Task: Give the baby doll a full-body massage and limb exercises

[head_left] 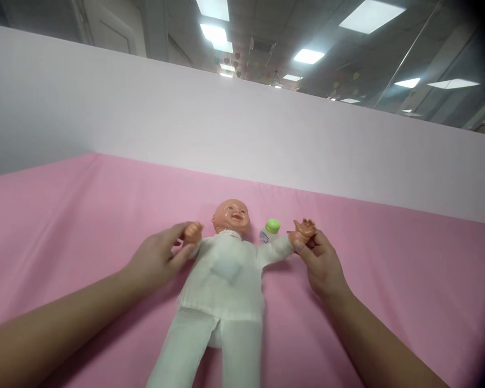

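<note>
A baby doll (226, 280) with a cloth body in white lies on its back, its hard plastic head (231, 216) toward the wall. My left hand (157, 256) grips the doll's arm at the wrist on the left side, thumb below and fingers behind. On the other side, my right hand (321, 264) pinches the second doll arm by its plastic hand (303, 231). Both doll arms are spread outward. Just above the right-side arm stands or lies a small clear bottle (270, 231) with a green cap, partly hidden by that arm. The doll's feet are out of frame.
A pink sheet (408, 269) covers the surface under the doll, with a few soft creases. Behind it rises a low white wall (267, 129). Beyond the wall are glass, ceiling lights (372, 16) and a pale door (115, 27).
</note>
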{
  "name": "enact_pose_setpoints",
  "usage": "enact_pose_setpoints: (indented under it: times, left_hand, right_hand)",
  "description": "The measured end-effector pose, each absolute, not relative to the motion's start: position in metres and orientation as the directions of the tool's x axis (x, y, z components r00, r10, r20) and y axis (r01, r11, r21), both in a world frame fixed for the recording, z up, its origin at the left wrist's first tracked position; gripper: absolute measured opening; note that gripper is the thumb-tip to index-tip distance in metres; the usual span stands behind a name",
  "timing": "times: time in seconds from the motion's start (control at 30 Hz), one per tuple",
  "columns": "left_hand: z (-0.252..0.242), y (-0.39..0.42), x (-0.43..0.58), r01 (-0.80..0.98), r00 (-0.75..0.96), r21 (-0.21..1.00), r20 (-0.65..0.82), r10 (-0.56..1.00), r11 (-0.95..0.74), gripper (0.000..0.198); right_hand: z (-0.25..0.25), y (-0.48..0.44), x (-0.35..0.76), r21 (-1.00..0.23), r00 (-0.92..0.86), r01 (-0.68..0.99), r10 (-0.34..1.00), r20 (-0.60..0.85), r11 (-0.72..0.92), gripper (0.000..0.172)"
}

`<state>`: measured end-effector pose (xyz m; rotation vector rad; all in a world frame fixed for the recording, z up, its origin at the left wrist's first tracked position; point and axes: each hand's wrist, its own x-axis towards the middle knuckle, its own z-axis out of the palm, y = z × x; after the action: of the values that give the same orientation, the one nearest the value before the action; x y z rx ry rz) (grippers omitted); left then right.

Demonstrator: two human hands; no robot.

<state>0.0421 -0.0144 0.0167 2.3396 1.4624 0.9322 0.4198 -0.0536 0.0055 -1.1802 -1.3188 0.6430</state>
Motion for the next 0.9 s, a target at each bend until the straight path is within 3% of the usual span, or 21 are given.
enact_pose_setpoints:
  times: [0.1, 0.17, 0.23, 0.3, 0.4, 0.5, 0.6, 0.7, 0.8, 0.9]
  left_hand:
    - [0.008, 0.011, 0.029, 0.576, -0.007, 0.795, 0.237, 0.972, -0.190, 0.046]
    - [-0.001, 0.029, 0.020, 0.394, -0.140, 0.918, 0.097, 0.985, -0.035, 0.050]
    - [-0.006, 0.039, 0.015, 0.276, -0.167, 0.961, 0.020, 0.986, 0.027, 0.051]
    - [-0.005, 0.036, 0.016, 0.268, -0.122, 0.963, 0.065, 0.990, -0.031, 0.050]
    - [0.006, 0.012, 0.026, 0.428, 0.029, 0.855, 0.311, 0.950, -0.293, 0.047]
    - [0.014, -0.015, 0.039, 0.552, 0.316, 0.591, 0.504, 0.804, -0.588, 0.040]
    - [0.012, -0.028, 0.048, 0.480, 0.612, 0.308, 0.553, 0.565, -0.821, 0.040]
    - [0.006, -0.030, 0.051, 0.416, 0.738, 0.117, 0.536, 0.410, -0.902, 0.049]
    - [0.005, -0.030, 0.050, 0.436, 0.729, 0.135, 0.527, 0.437, -0.890, 0.046]
    - [0.009, -0.027, 0.048, 0.546, 0.547, 0.376, 0.517, 0.658, -0.749, 0.036]
  right_hand:
    - [-0.006, -0.036, 0.436, -0.994, 0.240, 0.011, 0.965, 0.104, 0.104, 0.056]
    - [-0.010, -0.030, 0.440, -0.997, 0.180, 0.038, 0.982, -0.063, -0.071, 0.046]
    - [-0.008, -0.032, 0.438, -0.981, 0.221, 0.150, 0.971, -0.087, -0.122, 0.040]
    - [-0.002, -0.040, 0.429, -0.961, 0.317, 0.275, 0.947, 0.055, -0.036, 0.045]
    - [0.008, -0.063, 0.407, -0.863, 0.268, 0.460, 0.895, 0.357, 0.207, 0.057]
    - [0.013, -0.085, 0.383, -0.607, -0.071, 0.598, 0.789, 0.610, 0.523, 0.042]
    - [0.014, -0.096, 0.365, -0.356, -0.432, 0.526, 0.603, 0.670, 0.772, 0.044]
    - [0.014, -0.096, 0.356, -0.274, -0.590, 0.481, 0.538, 0.602, 0.833, 0.049]
    - [0.012, -0.093, 0.357, -0.282, -0.575, 0.482, 0.542, 0.612, 0.830, 0.049]
    - [0.009, -0.087, 0.369, -0.420, -0.358, 0.542, 0.652, 0.668, 0.728, 0.042]
